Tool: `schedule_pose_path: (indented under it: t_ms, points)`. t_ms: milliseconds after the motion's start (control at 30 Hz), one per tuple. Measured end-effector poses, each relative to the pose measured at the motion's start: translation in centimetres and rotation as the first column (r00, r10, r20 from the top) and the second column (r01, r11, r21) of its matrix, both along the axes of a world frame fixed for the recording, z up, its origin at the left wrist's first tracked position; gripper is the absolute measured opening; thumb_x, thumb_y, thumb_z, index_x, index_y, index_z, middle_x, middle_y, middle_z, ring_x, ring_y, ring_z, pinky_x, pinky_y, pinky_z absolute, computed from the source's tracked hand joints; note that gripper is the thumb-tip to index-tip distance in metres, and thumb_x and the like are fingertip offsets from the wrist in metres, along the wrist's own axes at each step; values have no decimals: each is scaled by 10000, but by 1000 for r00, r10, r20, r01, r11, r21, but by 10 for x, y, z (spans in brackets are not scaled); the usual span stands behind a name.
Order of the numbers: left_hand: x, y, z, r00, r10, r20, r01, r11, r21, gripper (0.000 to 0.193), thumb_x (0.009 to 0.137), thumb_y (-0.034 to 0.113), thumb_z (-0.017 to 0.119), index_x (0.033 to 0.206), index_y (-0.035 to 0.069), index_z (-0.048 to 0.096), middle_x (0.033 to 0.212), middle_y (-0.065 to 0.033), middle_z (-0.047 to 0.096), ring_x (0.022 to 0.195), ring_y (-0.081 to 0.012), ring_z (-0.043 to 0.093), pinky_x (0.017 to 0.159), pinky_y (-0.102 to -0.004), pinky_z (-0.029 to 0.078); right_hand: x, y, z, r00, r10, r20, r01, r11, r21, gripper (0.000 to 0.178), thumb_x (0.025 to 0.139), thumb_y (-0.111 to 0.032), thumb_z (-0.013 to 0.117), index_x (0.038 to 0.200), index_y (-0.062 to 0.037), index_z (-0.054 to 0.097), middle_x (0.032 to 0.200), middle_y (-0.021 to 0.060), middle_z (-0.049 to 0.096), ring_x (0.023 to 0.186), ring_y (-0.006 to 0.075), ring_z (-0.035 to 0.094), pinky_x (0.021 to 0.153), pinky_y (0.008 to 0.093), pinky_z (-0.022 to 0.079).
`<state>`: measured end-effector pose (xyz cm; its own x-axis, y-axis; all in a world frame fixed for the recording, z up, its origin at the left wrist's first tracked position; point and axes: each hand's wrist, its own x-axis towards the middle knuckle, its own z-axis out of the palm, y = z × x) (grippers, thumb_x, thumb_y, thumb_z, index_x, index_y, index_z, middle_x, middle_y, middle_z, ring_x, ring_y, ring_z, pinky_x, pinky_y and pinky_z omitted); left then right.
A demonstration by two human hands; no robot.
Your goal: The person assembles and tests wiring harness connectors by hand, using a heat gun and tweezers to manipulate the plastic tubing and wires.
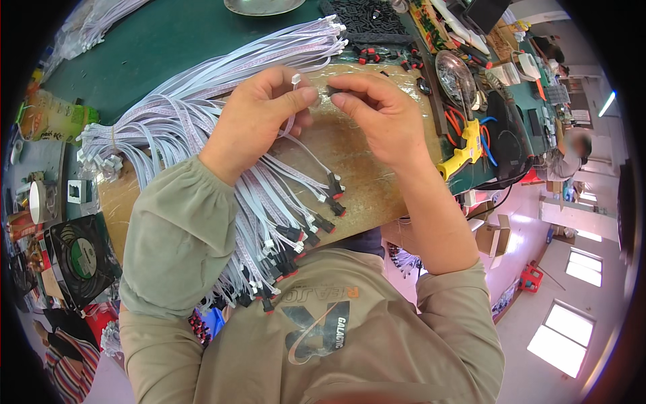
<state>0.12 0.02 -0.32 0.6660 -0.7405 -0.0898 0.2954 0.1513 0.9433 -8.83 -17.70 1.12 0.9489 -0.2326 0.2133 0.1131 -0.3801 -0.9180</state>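
Note:
My left hand (266,111) pinches a thin white ribbon cable, its small white plug (296,80) sticking up by the fingertips. Close by on the right, my right hand (385,120) has thumb and forefinger closed on a small black part (332,89), mostly hidden by the fingers. The two hands are apart, above a tan work board (363,182). Under and beside my left hand spreads a big bundle of white ribbon cables (222,74). Many of the ends toward me carry black connectors (323,223) with red bits.
A tray of small black parts (370,23) stands at the far side, with red-and-black pieces (369,55) near it. To the right lie a yellow glue gun (464,151), pliers and a metal bowl (452,71). A black fan (81,259) stands at left. Another person (568,158) is at far right.

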Motion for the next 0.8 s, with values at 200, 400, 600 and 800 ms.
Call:
schedule_pose_path:
  t_ms: [200,400,600,800]
  points:
    - [1,2,6,998,-10,-64,14,998,59,151,914,186,623,959,44,597,805,-45,630,678,-102,593,636,-227,492,0,2,7,999,23,24,-16,972,-233,183,832,-97,639,1002,-61,698,940,70,669,893,208,617,781,296,480]
    - [3,3,4,993,-47,-107,53,997,51,131,907,160,620,933,34,599,825,-64,641,729,-129,636,672,-247,521,0,3,10,998,40,48,-24,953,-303,181,822,-89,646,993,-68,701,927,73,666,893,221,620,783,311,486]
    - [2,3,5,992,-37,-123,39,999,17,119,902,146,619,915,30,594,832,-69,645,730,-133,639,673,-248,526,1,3,10,993,93,78,-55,919,-391,188,813,-81,646,993,-90,700,931,66,658,897,237,618,785,319,493]
    - [1,-1,5,992,-45,-121,47,999,14,105,900,133,610,901,30,591,818,-75,645,718,-134,634,670,-249,525,-2,1,9,988,103,112,-44,901,-432,225,820,-103,647,1040,-110,694,970,67,658,890,229,629,786,315,501]
